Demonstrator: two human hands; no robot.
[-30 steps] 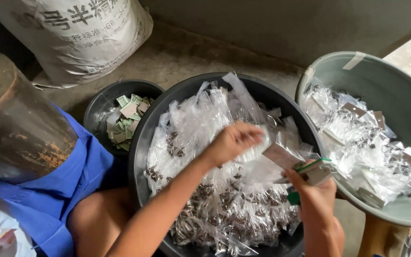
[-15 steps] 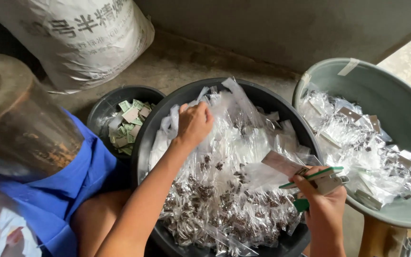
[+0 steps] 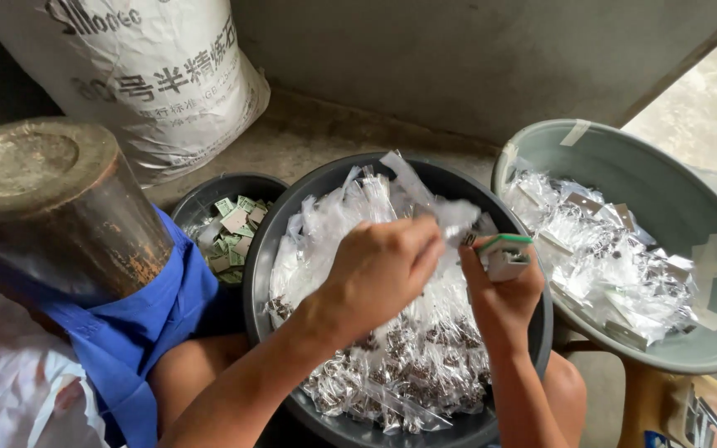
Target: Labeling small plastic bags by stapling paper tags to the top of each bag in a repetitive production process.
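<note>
dark basin (image 3: 269,249) between the knees, heaped with small clear bags (image 3: 408,365) of dark bits. left hand (image 3: 383,270), up at the far heap half a second ago, is back mid-basin, fingers pinched on a clear bag (image 3: 450,211) just lifted off the pile. right hand (image 3: 499,294) has risen to meet it, fingers clenched on a green-edged stapler-like tool (image 3: 504,253). further out: small tub of green paper tags (image 3: 234,228) left, grey basin (image 3: 624,158) of bags right, white sack (image 3: 159,75) behind.
</note>
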